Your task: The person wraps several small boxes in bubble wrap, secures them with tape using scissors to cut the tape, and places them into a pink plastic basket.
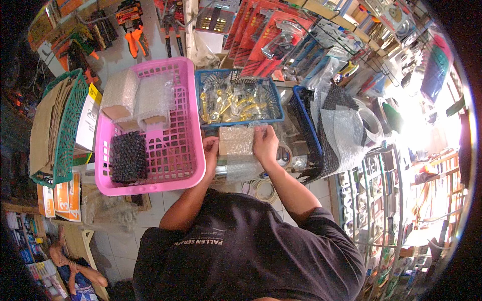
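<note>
A cardboard box partly covered with clear bubble wrap (237, 142) lies before me, below the blue basket. My right hand (266, 145) is at the box's right side, with thumb and fingers pinching the edge of the bubble wrap. My left hand (211, 152) is at the left of the box, beside the rim of the pink basket; its fingertips are partly hidden, so its hold cannot be made out. A loose part of the wrap (239, 167) hangs towards my body. Bubble-wrapped boxes (119, 92) and a black-wrapped package (129, 157) lie in the pink plastic basket (194, 171).
A blue basket (241, 123) holds bagged gold-coloured metal parts. Bubble wrap sheets (344, 131) drape over a dark blue basket (310, 124) at right. A green basket (69, 139) of cardboard stands at left. Packaged tools (271, 41) hang above. Another person (81, 271) sits at lower left.
</note>
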Demonstrator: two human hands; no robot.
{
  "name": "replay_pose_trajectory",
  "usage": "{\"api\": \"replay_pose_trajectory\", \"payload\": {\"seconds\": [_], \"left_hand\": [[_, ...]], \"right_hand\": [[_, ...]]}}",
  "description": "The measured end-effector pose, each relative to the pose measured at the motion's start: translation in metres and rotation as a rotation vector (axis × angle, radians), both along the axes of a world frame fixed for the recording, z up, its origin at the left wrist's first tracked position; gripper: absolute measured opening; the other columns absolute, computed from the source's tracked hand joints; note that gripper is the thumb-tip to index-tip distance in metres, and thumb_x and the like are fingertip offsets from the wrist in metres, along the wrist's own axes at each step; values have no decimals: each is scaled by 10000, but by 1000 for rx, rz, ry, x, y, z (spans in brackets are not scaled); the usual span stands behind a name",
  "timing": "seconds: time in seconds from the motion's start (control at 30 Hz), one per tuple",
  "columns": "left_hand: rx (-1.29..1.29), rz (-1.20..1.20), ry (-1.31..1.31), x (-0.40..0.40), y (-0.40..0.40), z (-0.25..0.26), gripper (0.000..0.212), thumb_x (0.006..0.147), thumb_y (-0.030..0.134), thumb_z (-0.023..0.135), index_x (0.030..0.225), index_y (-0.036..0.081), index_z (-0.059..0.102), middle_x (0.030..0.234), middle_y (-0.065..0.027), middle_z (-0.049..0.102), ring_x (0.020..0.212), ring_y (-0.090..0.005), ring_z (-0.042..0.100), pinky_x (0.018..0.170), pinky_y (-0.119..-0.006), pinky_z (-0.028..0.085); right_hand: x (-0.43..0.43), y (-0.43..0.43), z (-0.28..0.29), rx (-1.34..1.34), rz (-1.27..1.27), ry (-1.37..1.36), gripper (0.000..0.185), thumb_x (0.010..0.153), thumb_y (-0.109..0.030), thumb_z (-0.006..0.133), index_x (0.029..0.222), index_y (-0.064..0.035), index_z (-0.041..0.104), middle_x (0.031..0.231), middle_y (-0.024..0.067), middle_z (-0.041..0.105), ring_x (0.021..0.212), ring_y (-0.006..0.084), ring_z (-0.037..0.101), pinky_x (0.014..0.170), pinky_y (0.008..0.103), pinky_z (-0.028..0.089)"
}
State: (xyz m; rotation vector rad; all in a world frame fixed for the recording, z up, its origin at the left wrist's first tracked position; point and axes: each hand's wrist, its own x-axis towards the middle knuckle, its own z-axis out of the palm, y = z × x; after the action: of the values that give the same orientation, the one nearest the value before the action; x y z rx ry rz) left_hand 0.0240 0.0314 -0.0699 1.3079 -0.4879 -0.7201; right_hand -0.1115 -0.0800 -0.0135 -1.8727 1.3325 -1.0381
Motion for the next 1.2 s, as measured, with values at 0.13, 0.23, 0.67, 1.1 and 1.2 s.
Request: {"api": "replay_pose_trajectory", "payload": {"seconds": [0.13,0.23,0.67,1.1,1.2], "left_hand": [[-20,46,-431,-2,8,-14,191,913,135,546,1062,23,591,989,-76,602,927,-172,566,816,-309,457],[38,48,-636,-9,13,2,240,909,108,546,1114,-11,578,1099,-132,573,1054,-221,537,924,-327,425],[65,30,-423,-20,19,22,277,885,123,593,1133,-1,589,1081,-147,575,1034,-262,539,925,-356,417],[111,108,-702,-15,11,30,262,790,157,694,980,-8,626,972,-157,626,944,-281,582,866,-368,435],[156,113,-734,-13,9,35,245,797,166,687,942,-21,627,937,-173,634,907,-289,595,837,-375,444]], "right_hand": [[2,2,3,6,-10,19,249,864,-243,568,817,-1,539,719,196,577,676,368,558,636,423,431],[0,0,0,-37,-51,79,262,862,-262,579,819,-5,557,684,169,572,626,322,542,610,399,427],[12,18,12,-8,-170,121,309,833,-342,580,811,-35,597,712,172,614,703,362,593,684,446,428],[14,13,8,68,-244,228,285,832,-332,552,882,-54,592,923,167,574,902,369,553,789,471,391],[14,13,15,96,-259,202,274,814,-319,572,895,-58,596,965,162,561,925,364,548,783,471,417]]}}
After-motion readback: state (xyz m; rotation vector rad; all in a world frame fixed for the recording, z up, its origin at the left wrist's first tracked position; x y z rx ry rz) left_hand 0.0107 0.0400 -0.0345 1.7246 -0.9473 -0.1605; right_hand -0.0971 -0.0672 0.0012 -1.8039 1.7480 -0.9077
